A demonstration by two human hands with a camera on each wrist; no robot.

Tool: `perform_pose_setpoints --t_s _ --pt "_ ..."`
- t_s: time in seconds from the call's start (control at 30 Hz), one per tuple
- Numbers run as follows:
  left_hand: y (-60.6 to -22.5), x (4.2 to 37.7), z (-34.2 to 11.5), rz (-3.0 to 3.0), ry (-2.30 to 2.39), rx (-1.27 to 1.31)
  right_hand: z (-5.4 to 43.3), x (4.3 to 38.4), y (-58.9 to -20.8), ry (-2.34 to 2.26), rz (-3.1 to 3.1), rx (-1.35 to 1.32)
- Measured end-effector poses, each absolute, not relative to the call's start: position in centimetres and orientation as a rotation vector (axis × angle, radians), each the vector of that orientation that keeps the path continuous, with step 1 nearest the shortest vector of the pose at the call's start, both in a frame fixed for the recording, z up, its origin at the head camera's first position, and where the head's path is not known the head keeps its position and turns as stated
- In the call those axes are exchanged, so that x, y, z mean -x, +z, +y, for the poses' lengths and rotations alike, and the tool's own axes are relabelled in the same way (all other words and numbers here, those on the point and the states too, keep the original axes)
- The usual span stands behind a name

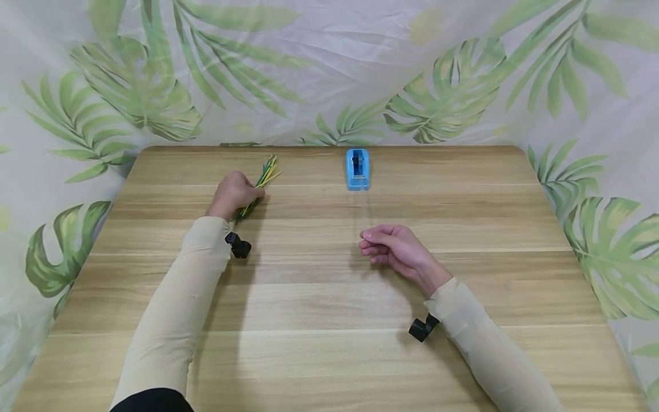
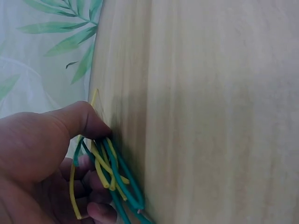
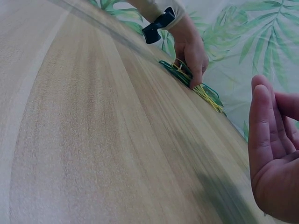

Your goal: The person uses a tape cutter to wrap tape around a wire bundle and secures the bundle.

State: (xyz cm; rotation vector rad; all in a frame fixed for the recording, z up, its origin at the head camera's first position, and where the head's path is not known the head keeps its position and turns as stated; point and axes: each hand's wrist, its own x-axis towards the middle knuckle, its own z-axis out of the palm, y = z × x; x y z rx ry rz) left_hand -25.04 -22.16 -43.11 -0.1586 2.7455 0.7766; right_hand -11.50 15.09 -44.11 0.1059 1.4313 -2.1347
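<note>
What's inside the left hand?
Yellow and green strands, gripped by the left hand; they stick out on both sides. The hand covers their gripped middle, so that stays unseen.

In from the left comes the left hand (image 2: 37, 151), thumb and curled fingers pinching a loose bundle of thin, bendy green and yellow strands (image 2: 110, 164)! One yellow strand pokes up beyond the thumb, another hangs down across the fingers, and green lengths run to the bottom edge. Over on the right, the pale wood-grained desk (image 2: 219, 116), shadowed beside the grip; upper left, whitish cloth printed with green leaves (image 2: 46, 60).
</note>
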Motion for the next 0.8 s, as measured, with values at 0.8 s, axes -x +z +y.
perform_pose_setpoints --t_s 0.8 --pt "-42.6 24.9 -21.3 2.783 0.442 0.031 14.9 11.4 -44.0 -2.136 1.424 -0.094"
